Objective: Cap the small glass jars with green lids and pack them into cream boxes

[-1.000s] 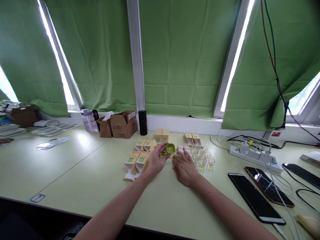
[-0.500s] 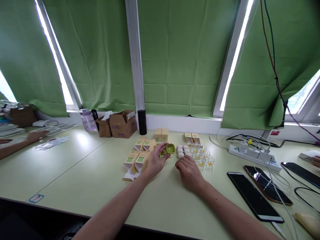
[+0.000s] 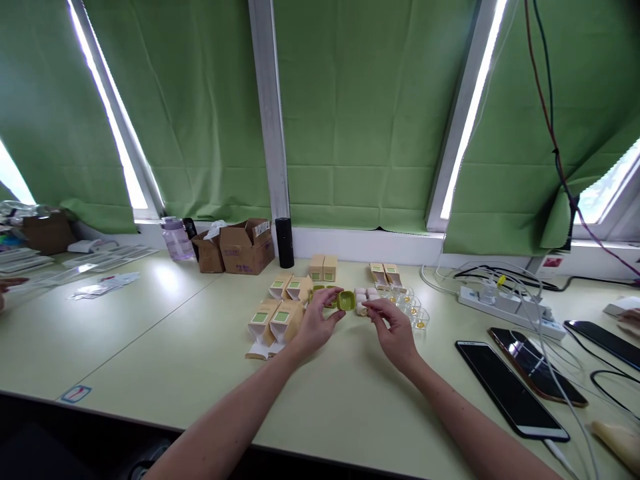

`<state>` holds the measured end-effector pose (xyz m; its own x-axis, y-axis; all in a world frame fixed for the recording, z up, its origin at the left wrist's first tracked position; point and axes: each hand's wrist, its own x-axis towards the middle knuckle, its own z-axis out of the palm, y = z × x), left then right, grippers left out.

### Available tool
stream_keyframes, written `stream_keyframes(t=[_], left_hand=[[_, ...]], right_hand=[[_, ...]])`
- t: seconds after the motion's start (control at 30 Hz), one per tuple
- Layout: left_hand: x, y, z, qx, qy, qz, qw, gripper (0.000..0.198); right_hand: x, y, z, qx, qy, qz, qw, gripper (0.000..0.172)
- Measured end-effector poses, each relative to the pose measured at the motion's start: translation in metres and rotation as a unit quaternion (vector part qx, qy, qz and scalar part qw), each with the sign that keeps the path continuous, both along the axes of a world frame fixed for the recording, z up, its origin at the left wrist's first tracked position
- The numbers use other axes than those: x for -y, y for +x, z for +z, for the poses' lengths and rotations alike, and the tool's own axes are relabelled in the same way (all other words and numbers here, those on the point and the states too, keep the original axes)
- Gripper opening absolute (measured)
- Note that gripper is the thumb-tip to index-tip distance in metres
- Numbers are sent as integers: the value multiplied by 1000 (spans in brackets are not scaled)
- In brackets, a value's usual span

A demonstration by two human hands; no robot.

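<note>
In the head view my left hand (image 3: 319, 325) grips a small green square cup (image 3: 346, 301), its open side turned toward me. More green cups (image 3: 317, 291) stand partly hidden behind that hand. My right hand (image 3: 395, 333) is pinched closed just right of the cup; whatever is between its fingertips is too small to make out. White rounded blocks (image 3: 360, 293) sit in a small group behind the right fingertips. Several clear cups with yellow bits inside (image 3: 421, 320) stand to the right of them, partly covered by the right hand.
Opened card boxes (image 3: 284, 315) with green labels lie left of my hands, with more boxes (image 3: 323, 267) behind. A power strip (image 3: 510, 310), cables and phones (image 3: 510, 387) lie on the right. A black cylinder (image 3: 285, 243) and cartons (image 3: 247, 248) stand by the wall. Another person's hand (image 3: 7, 287) shows far left.
My right hand has lifted off the white blocks, its fingers now pinched. My left hand has shifted the green cup slightly right. The other person's hand has drawn back to the left.
</note>
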<state>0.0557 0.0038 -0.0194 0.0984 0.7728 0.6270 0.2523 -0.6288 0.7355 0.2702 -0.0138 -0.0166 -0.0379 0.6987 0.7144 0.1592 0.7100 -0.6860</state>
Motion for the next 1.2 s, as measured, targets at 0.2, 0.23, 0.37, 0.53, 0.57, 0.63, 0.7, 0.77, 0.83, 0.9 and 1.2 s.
stream_keyframes(t=[0.2, 0.23, 0.37, 0.53, 0.57, 0.63, 0.7, 0.77, 0.83, 0.9, 1.2], left_hand=[[3, 2, 0, -25, 14, -15, 999, 49], [3, 3, 0, -27, 15, -19, 999, 49], [4, 4, 0, -25, 14, -33, 999, 48], [5, 4, -2, -31, 4, -54, 998, 45], [5, 4, -2, -33, 2, -57, 998, 45], [5, 4, -2, -35, 0, -60, 998, 45], [6, 4, -2, -38, -1, -60, 997, 46], [6, 4, -2, -39, 1, -58, 998, 46], [6, 4, -1, -38, 5, -58, 998, 45], [6, 5, -1, -36, 8, -60, 998, 45], [15, 6, 6, -63, 31, -69, 995, 46]], right_hand=[[-4, -1, 1, -131, -146, 50, 979, 40], [-5, -1, 2, -150, -162, 56, 974, 44], [-5, -1, 5, -199, -223, 73, 952, 51], [-3, -1, 8, -236, -264, 98, 930, 51], [-3, 0, 9, -239, -265, 101, 928, 50], [-2, 0, 10, -238, -255, 103, 931, 48], [-1, 1, 11, -230, -233, 102, 940, 46], [-1, 0, 11, -219, -206, 98, 948, 43], [0, -1, 11, -206, -181, 92, 957, 41], [0, -2, 9, -191, -159, 82, 965, 37], [11, -5, 5, -46, -64, -5, 997, 23]])
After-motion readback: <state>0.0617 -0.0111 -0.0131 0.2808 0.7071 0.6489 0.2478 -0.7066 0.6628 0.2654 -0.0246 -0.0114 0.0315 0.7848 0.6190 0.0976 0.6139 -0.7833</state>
